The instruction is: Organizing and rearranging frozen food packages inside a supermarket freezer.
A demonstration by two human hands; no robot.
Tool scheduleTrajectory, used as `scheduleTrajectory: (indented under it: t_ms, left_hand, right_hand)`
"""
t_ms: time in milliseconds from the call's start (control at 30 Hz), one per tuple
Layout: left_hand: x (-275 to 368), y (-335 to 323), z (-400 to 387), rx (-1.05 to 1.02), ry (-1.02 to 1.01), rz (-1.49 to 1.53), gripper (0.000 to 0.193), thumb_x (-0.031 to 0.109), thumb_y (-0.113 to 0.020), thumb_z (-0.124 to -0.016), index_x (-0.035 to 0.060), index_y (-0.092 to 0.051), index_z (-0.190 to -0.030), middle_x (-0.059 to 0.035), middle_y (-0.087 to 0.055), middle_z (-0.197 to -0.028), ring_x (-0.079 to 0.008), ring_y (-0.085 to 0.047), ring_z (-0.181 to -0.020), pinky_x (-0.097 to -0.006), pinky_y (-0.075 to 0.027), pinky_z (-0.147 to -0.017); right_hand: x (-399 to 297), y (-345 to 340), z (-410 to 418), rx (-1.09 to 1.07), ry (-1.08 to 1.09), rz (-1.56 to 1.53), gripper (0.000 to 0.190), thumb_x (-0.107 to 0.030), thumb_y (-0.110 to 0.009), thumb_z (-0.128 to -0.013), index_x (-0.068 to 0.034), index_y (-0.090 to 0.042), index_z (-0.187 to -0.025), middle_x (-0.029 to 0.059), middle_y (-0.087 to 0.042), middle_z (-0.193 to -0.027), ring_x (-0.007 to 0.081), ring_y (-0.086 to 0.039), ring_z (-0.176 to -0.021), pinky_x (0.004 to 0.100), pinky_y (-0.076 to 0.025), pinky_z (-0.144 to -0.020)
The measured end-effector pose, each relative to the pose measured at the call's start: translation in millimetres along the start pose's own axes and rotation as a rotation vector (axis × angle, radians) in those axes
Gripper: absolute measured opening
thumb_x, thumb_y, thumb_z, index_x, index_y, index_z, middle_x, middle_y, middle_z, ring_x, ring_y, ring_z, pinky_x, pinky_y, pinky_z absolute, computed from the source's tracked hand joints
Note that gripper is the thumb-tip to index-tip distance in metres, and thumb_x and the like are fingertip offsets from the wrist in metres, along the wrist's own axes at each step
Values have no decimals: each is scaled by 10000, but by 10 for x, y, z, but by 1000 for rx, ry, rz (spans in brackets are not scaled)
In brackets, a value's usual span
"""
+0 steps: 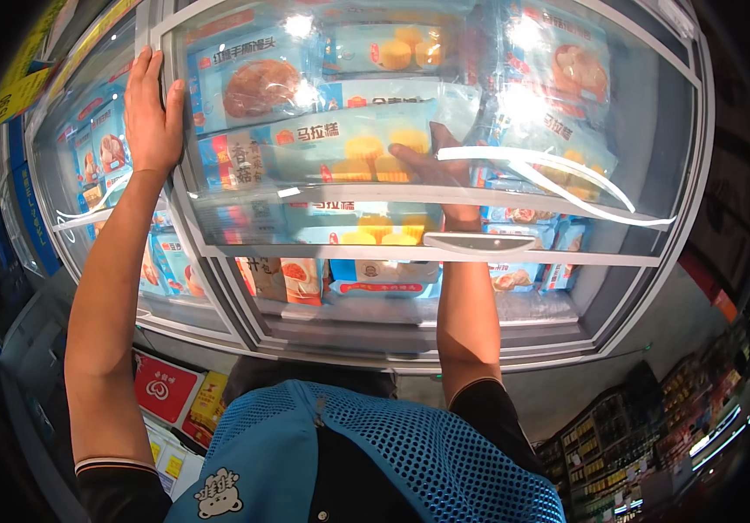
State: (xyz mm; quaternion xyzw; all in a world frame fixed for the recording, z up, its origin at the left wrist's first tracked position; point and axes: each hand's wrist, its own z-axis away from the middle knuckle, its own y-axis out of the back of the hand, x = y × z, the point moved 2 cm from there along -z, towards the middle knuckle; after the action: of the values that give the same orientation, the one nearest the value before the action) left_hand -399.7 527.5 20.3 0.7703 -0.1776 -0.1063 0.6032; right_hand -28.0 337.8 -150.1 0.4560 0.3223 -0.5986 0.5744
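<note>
My left hand [152, 121] lies flat, fingers fairly straight, on the white frame [175, 150] between two sections of a chest freezer. My right hand [437, 160] reaches in under the glass lid [375, 251] and is seen through the glass. Its thumb crosses the face of a pale blue plastic bag of yellow cakes [348, 147] at the bag's right end, gripping it. Glare blurs the other fingers. Just below is another bag with yellow cakes [375, 229]. To the upper left sits a bag with a picture of brown buns [260, 85].
A white handle [479, 242] on the lid's front edge lies over my right wrist. More frozen-food bags [554, 131] fill the right side. On the left, a second freezer section [100, 150] holds bags. A red box [165, 386] stands low at left; stocked shelves [610, 438] are at right.
</note>
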Motion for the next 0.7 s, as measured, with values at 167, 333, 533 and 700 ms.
scheduleTrajectory:
  t_ms: [167, 333, 533, 700]
  left_hand:
    - [-38, -2, 8, 1, -15, 5, 565, 349, -530, -1073, 48, -458, -1546, -155, -393, -1654, -368, -339, -1536, -465, -289, -1245]
    - [-33, -8, 1, 2, -18, 4, 567, 341, -533, -1073, 47, -451, -1551, -159, -388, -1656, -372, -334, -1537, -474, -281, -1248]
    - [-34, 12, 8, -14, -3, -11, 570, 332, -537, -1070, 44, -446, -1554, -163, -386, -1656, -378, -338, -1533, -479, -273, -1250]
    - [13, 12, -23, -11, -14, 12, 570, 321, -545, -1065, 41, -447, -1552, -163, -382, -1659, -378, -339, -1532, -480, -275, -1246]
  right_hand:
    - [-85, 67, 2, 106, 300, 206, 597, -316, -912, -788, -28, -634, -1232, 103, -659, -990, 284, -654, -893, 405, -524, -820]
    - [-232, 4, -137, -188, 71, -32, 696, -243, -881, -842, -26, -525, -1400, 144, -636, -1202, 186, -594, -1119, 399, -507, -937]
    - [-568, -55, -205, -205, 136, 107, 831, -228, -853, -867, 12, -430, -1541, 156, -726, -1198, 207, -678, -1070, 334, -530, -980]
    - [-521, 253, -373, -50, 0, -222, 639, -232, -822, -900, 23, -566, -1426, 152, -727, -1199, 199, -676, -1049, 347, -539, -936]
